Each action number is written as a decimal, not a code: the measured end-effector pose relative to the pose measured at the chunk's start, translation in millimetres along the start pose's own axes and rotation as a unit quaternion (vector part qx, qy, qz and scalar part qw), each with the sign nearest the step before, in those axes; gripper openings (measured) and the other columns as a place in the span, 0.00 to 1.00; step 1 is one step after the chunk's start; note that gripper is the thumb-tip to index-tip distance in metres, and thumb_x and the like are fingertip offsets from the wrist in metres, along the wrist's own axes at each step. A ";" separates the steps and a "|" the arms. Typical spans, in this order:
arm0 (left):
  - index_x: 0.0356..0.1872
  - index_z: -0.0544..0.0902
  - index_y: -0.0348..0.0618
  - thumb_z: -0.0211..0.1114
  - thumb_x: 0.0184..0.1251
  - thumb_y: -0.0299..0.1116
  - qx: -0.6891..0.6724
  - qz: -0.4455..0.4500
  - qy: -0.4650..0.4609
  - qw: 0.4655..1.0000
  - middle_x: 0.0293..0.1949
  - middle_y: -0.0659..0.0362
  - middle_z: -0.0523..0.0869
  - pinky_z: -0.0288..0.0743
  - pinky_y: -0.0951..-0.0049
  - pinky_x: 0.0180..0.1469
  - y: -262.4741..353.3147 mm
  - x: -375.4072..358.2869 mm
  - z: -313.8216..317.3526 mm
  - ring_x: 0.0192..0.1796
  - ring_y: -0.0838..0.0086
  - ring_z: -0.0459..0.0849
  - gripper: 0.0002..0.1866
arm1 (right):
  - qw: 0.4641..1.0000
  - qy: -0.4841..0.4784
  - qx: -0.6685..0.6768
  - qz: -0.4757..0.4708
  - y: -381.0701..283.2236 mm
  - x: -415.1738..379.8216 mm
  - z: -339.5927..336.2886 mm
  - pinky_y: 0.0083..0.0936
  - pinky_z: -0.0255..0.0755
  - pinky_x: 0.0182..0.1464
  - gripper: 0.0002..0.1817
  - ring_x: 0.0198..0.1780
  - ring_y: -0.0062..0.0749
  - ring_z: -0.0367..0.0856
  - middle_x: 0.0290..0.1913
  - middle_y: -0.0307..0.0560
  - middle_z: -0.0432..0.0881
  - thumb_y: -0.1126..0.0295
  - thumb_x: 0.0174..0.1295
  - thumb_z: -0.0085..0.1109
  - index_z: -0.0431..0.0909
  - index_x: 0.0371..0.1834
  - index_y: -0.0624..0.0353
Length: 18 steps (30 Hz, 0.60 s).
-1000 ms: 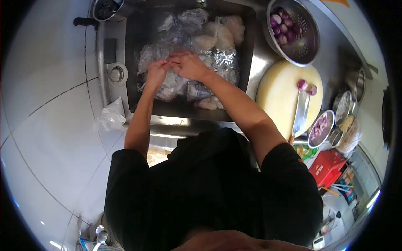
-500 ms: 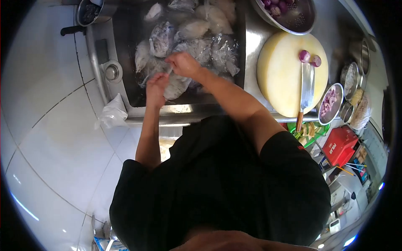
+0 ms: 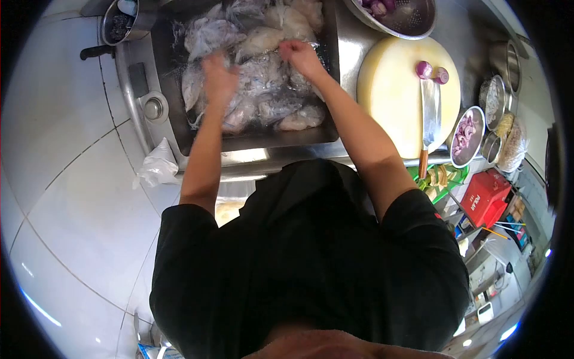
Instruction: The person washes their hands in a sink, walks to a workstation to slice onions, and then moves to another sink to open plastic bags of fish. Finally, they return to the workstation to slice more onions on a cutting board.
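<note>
Separating, the bare left hand [image 3: 220, 79] and right hand [image 3: 301, 57] end joint handling over clear-bagged pale pieces [image 3: 301, 118] inside the dark rectangular basin [image 3: 269, 141]; each grip unclear.

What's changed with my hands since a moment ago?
Your left hand and right hand were close together over the bags; now they're apart and farther from you, the right also rightward. Whether they hold anything is unclear. The knife and onions stayed on the board.

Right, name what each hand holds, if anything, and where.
Cannot be told: the blurred left hand and curled right hand are over pale pieces in clear plastic, no grip visible.
</note>
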<state>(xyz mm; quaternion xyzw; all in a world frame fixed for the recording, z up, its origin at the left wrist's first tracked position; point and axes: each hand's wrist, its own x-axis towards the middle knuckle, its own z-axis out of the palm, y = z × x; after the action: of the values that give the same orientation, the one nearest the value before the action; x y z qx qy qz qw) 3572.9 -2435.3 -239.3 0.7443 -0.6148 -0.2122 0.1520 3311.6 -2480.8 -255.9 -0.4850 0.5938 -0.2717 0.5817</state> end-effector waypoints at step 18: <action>0.46 0.87 0.44 0.68 0.60 0.32 0.161 0.109 -0.066 0.979 0.46 0.51 0.87 0.75 0.50 0.52 70.6 -30.0 138.9 0.48 0.56 0.88 0.13 | 0.943 -0.055 0.131 0.301 82.0 -90.3 -3.0 0.28 0.77 0.40 0.11 0.37 0.24 0.85 0.43 0.37 0.88 0.67 0.71 0.63 0.82 0.53 0.54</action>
<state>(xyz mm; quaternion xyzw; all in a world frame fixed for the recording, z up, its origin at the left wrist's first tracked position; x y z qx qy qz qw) 3438.4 -2415.1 -320.9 0.6720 -0.7268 -0.1415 0.0116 3274.1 -2369.6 -289.5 -0.2168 0.6384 -0.1324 0.7265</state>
